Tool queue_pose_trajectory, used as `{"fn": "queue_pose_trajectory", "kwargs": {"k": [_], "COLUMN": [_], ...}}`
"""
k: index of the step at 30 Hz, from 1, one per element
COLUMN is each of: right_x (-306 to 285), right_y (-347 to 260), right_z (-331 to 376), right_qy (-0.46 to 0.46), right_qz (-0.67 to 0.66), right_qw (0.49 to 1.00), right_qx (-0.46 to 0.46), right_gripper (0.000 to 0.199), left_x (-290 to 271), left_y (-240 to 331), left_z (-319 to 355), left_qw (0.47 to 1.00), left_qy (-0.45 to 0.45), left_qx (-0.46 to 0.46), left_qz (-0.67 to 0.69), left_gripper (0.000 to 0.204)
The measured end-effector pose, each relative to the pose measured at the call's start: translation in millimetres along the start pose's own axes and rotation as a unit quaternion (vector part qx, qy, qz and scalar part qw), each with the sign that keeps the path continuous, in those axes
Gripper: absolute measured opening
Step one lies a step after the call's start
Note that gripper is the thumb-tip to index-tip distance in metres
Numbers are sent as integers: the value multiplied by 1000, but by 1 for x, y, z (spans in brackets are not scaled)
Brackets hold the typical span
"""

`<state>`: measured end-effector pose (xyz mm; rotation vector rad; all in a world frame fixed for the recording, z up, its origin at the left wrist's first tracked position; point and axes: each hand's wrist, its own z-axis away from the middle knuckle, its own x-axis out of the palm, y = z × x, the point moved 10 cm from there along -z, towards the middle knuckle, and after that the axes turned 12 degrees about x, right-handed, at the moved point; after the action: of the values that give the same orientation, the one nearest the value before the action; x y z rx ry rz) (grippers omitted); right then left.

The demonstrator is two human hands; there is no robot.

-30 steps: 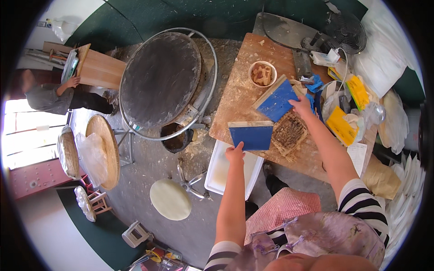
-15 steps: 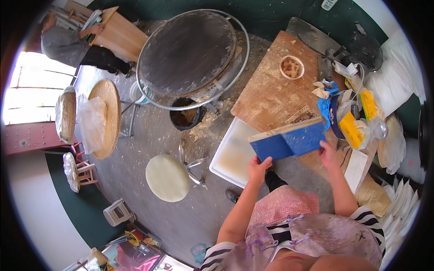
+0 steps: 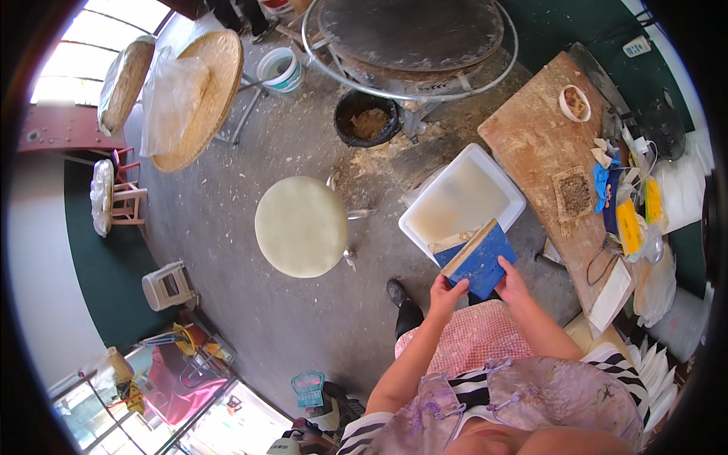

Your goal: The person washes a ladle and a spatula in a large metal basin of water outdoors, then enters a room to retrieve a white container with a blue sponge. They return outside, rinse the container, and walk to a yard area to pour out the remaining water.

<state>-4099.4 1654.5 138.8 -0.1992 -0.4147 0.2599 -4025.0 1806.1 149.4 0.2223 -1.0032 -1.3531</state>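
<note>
Both my hands hold a blue, book-like folded piece (image 3: 485,262) with a tan, crusted edge; its exact kind is unclear. My left hand (image 3: 447,297) grips its near left corner, thumb on top. On its right side, my right hand (image 3: 511,283) is closed with the thumb on the blue face. The piece is tilted over the near end of a white plastic tub (image 3: 497,178). The tub holds cloudy, pale liquid with a tan patch.
Right of the tub stands a flour-dusted wooden table (image 3: 523,125) with a small bowl (image 3: 575,104) and a brush-like block (image 3: 572,194). A round stool (image 3: 301,227) is to my left. A black bucket (image 3: 367,120) sits below the large round griddle (image 3: 409,34).
My view has swung rightward, and the blue piece has moved from the table's edge to over the tub. It is now folded more closely and tilted. Both hands still hold it.
</note>
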Motion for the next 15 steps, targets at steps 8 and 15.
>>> {"fn": "queue_pose_trajectory", "kwargs": {"k": [8, 15], "right_x": [-14, -44], "right_y": [42, 18], "right_z": [-46, -2], "right_qy": [43, 140], "right_qz": [59, 12], "right_qw": [995, 990], "right_qx": [69, 20], "right_gripper": [35, 37], "left_x": [-76, -236], "left_y": [-31, 51], "left_z": [25, 60], "left_qw": [972, 918], "left_qy": [-56, 104], "left_qx": [4, 24], "left_qz": [-230, -383], "left_gripper": [38, 30]}}
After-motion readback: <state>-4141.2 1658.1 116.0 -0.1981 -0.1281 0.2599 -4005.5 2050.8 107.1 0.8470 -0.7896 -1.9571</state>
